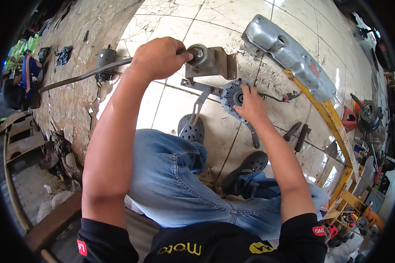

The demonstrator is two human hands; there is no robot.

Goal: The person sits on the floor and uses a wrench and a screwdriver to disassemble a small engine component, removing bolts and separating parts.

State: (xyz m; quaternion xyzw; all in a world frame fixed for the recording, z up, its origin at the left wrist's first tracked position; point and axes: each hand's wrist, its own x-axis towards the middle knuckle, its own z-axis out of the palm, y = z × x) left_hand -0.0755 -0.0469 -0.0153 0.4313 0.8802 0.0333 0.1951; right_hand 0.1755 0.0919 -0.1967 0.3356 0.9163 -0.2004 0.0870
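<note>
My left hand is closed around a long dark metal bar, which runs out to the left. The bar's near end meets a cup-shaped metal piece joined to a folded metal bracket on the tiles. My right hand grips the alternator from its right side, fingers curved over the finned housing. The palm hides part of it. A flat metal strip and a slotted adjusting arm extend from the alternator, toward the left and toward my shoe.
A silver valve cover lies at the far right, beside a yellow metal frame. Dark hand tools rest right of my arm. A grey cylinder stands on the rough floor at left. Another person is at the far left.
</note>
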